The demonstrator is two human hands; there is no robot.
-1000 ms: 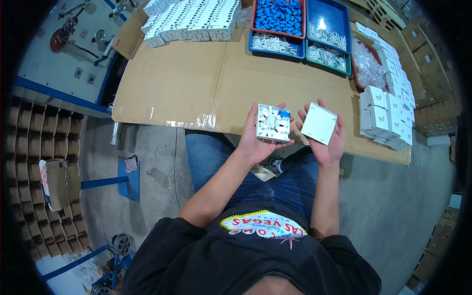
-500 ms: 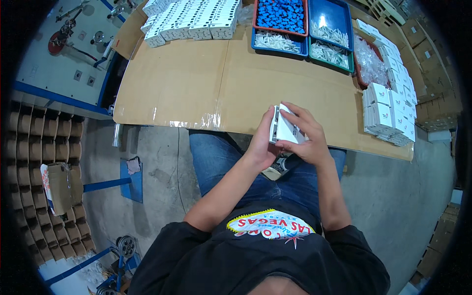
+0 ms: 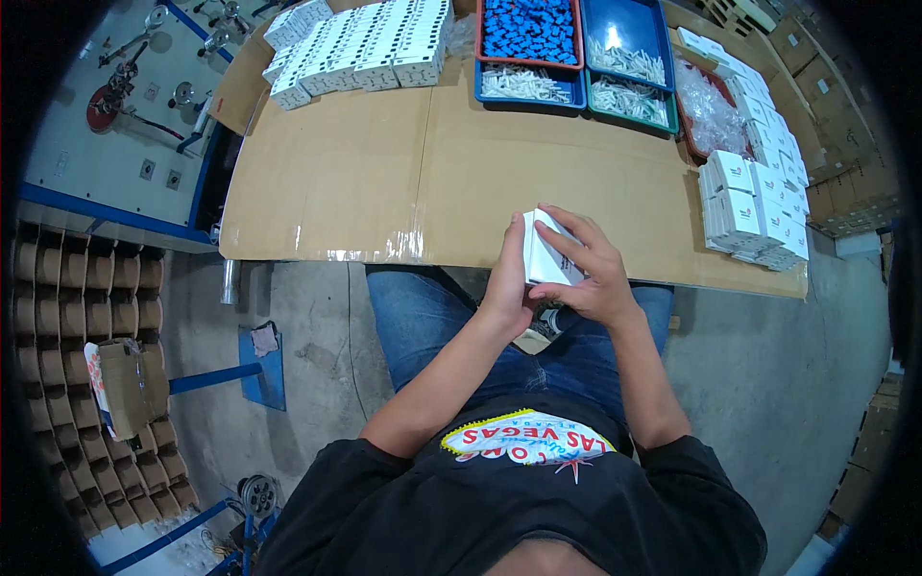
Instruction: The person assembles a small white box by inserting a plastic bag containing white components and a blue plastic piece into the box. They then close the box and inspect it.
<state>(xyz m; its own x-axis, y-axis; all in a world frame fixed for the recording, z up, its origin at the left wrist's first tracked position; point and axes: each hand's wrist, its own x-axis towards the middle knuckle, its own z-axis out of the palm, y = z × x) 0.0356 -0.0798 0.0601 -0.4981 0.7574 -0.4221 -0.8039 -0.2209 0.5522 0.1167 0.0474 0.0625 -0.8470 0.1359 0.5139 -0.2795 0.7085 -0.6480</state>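
Note:
Between my two hands is a small white cardboard box (image 3: pixel 549 257), held over my lap just off the table's near edge. My left hand (image 3: pixel 504 283) is wrapped along the box's left side. On the right side, the fingers of my right hand (image 3: pixel 595 271) lie over the upper face, with the thumb near the lower edge. The box's outer faces look joined along a narrow ridge; what is inside cannot be seen. Part of a dark printed item (image 3: pixel 543 326) shows below my hands on my lap.
A cardboard-covered table (image 3: pixel 327 192) spans the front. Rows of white boxes (image 3: pixel 360 48) stand far left, stacked white boxes (image 3: pixel 754 211) at right. Trays hold blue pieces (image 3: pixel 531 31) and white pieces (image 3: pixel 629 101); a bin of clear plastic bags (image 3: pixel 711 110) sits beside them.
The box's open-looking side with dark gaps now appears as plain white faces. My right fingers have shifted over it, and the whole view has moved slightly.

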